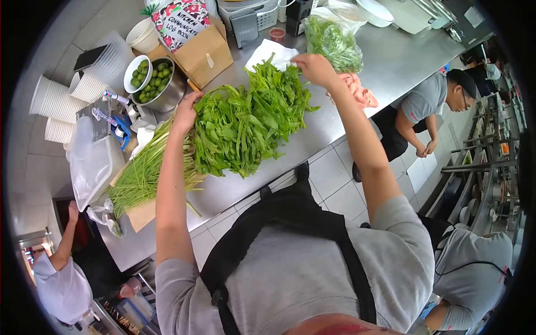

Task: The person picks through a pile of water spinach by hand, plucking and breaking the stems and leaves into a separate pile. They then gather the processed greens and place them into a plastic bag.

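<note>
A large heap of leafy greens [240, 123] lies on the steel table in front of me, its long green stems [148, 173] stretching toward the left over brown cardboard [142, 215]. My left hand [186, 113] is closed at the left side of the heap, where leaves meet stems. At the heap's far right end, my right hand [317, 69] has its fingers pinched together beside the leaf tips and a crumpled white sheet [271, 54]. Whether leaf or sheet is between those fingertips is hidden. An orange-brown stick-like piece [193, 86] shows just beyond my left hand.
A steel pot [170, 96] and white bowl [134, 74] hold small green citrus fruits. Beside them stands a cardboard box [204, 56]. Bagged greens [332, 44] and a pink cloth-like bundle [360, 92] lie right. Co-workers [427, 106] stand around the table.
</note>
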### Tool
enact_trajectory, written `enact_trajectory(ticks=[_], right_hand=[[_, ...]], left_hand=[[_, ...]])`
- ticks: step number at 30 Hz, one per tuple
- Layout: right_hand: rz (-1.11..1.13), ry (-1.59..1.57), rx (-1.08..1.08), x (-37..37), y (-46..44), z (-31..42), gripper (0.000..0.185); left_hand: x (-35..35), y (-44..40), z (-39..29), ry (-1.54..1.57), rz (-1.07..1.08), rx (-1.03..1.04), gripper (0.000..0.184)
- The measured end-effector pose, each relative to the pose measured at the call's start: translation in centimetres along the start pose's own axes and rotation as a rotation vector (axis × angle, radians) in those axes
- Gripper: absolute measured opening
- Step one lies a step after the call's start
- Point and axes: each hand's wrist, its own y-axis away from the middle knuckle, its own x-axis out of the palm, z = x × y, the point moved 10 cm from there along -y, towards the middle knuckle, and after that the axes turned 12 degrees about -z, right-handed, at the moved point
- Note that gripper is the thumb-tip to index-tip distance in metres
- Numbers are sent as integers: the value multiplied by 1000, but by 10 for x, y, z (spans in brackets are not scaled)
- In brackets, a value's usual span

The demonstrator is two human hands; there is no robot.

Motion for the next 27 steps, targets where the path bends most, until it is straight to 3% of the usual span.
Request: enact_trajectory(ticks=[2, 5, 8, 10, 12, 13, 15, 16, 18, 22, 24, 27], right_hand=[[26, 79, -36, 24, -11, -13, 27], [318, 229, -53, 60, -5, -34, 35], [515, 344, -22, 36, 8, -19, 34], [433, 368, 20, 13, 6, -2, 28], [311, 259, 133, -13, 11, 33, 37], [322, 254, 127, -5, 23, 53, 37], [336, 263, 91, 11, 41, 87, 53], [337, 263, 88, 18, 44, 89, 53], [239, 190, 162, 21, 41, 84, 61], [99, 79, 141, -22, 26, 84, 49], [122, 70, 167, -35, 24, 77, 48], [231, 172, 141, -13, 29, 50, 49]], left_hand=[[-9, 7, -2, 59, -77, -18, 33], [-34, 25, -20, 115, -202, -97, 30], [-55, 51, -23, 152, -235, -255, 28], [-59, 62, -28, 203, -223, -346, 28], [-65, 67, -67, -52, -251, -185, 34], [-54, 73, -76, 14, -143, -316, 45], [-38, 72, -74, -126, -137, -257, 50], [-34, 67, -76, -260, -127, -188, 55], [-39, 62, -76, -227, -162, -194, 58], [-54, 66, -73, -31, -216, -284, 58], [-63, 72, -87, -4, -266, -243, 60], [-58, 82, -80, -216, -185, -285, 61]])
